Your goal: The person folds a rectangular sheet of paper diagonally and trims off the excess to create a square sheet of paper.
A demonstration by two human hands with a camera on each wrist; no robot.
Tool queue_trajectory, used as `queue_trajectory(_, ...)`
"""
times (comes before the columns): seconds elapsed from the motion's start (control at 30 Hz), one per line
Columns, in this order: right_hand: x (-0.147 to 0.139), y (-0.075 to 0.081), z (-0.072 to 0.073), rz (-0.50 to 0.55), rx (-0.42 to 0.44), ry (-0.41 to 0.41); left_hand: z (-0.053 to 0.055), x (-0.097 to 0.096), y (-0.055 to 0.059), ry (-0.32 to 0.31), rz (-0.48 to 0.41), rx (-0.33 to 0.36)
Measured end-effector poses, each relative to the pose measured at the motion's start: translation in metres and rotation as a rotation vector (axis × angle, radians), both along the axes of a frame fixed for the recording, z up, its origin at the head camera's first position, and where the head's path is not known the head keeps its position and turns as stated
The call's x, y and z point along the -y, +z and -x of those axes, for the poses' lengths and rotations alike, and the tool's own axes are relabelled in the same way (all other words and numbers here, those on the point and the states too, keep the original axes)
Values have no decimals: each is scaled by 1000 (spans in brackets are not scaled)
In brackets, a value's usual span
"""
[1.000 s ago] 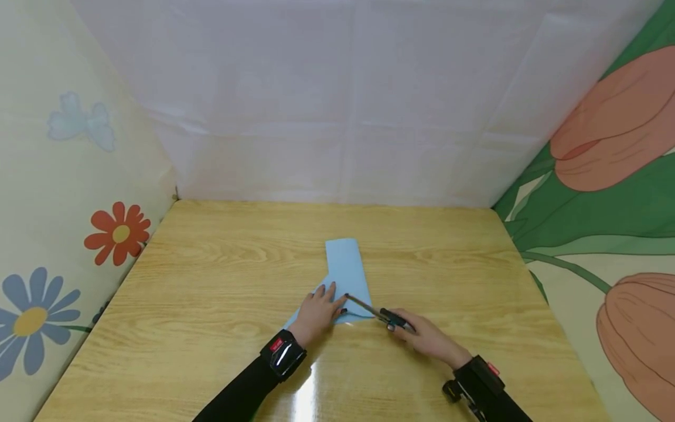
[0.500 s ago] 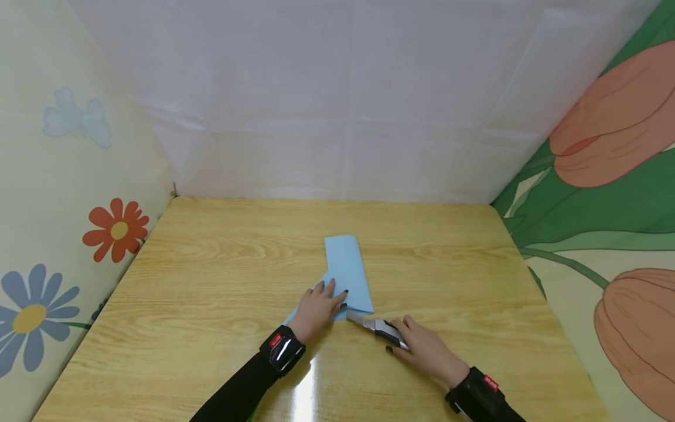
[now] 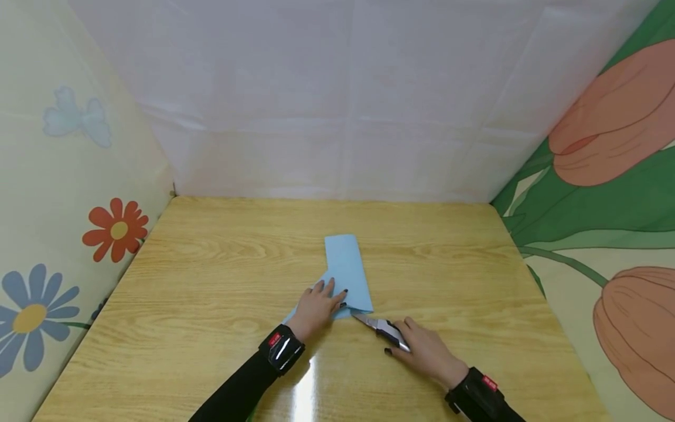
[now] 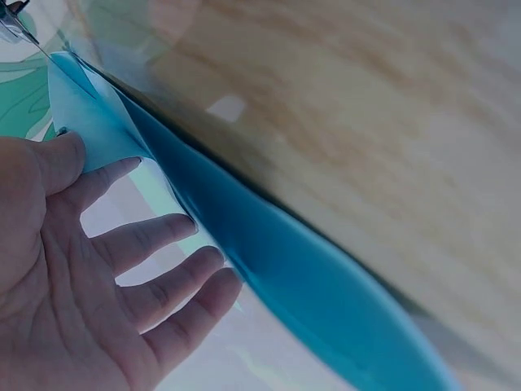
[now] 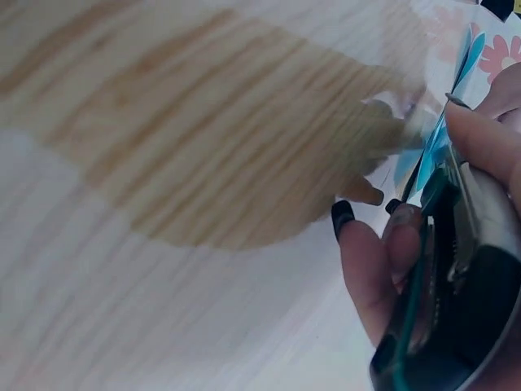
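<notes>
A folded sheet of light blue paper (image 3: 345, 264) lies on the table, one fold pointing to the back and another flap slanting to the near left. My left hand (image 3: 314, 309) presses on it with spread, fairly straight fingers. In the left wrist view those fingers (image 4: 175, 244) reach the edge of the blue paper (image 4: 228, 208), which bows up from the tabletop. My right hand (image 3: 431, 356) grips a utility knife (image 3: 389, 334) with a grey and black handle. Its blade (image 3: 361, 317) points left, the tip at the paper's near fold, just right of my left thumb.
The wood-grain table (image 3: 221, 252) extends around the paper. A white cloth (image 3: 337, 105) hangs behind its back edge. Flower-printed hangings stand along the left side (image 3: 121, 231) and the right side (image 3: 596, 246).
The knife has come off the top of the paper toward me and turned, showing its grey side. Over the last half second it slid slightly right. My left hand stays nearly still.
</notes>
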State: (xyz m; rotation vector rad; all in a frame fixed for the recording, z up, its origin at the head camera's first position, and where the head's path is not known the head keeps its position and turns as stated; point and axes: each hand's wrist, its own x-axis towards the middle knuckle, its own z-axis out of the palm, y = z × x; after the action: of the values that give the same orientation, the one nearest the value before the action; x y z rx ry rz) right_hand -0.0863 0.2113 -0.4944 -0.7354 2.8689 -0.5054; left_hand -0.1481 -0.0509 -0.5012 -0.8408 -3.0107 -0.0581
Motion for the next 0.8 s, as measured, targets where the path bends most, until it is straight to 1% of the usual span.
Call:
queue_trajectory(0.1,-1,1,0,-4,4,-42,1,3,1,-19,-29,24)
queue_trajectory(0.2,-2,1,0,-8,-10,-59,2,8,2,-57,-52,62)
queue_trajectory(0.3,-3,1,0,-19,-30,-57,2,12,2,-82,-92,133)
queue_trajectory(0.37,-2,1,0,-29,-41,-49,2,12,4,-67,-121,176)
queue_trajectory(0.4,-1,2,0,-33,-43,-49,2,10,4,-49,-135,191)
queue_trajectory(0.43,-1,2,0,-38,-46,-50,1,7,4,-28,-138,191)
queue_trajectory(0.47,0,2,0,-46,-49,-52,1,3,4,-6,-137,178)
queue_trajectory(0.53,1,2,-1,-58,-57,-61,0,-9,4,38,-118,123)
queue_trajectory(0.63,2,1,-2,-78,-73,-68,0,-27,3,118,-52,21)
queue_trajectory(0.67,3,0,-2,-83,-78,-69,0,-33,4,150,-23,-2)
queue_trajectory(0.73,5,-1,-3,-91,-81,-69,-1,-42,4,219,45,-20)
queue_trajectory(0.8,7,-3,-4,-100,-75,-67,-3,-48,3,275,104,-4)
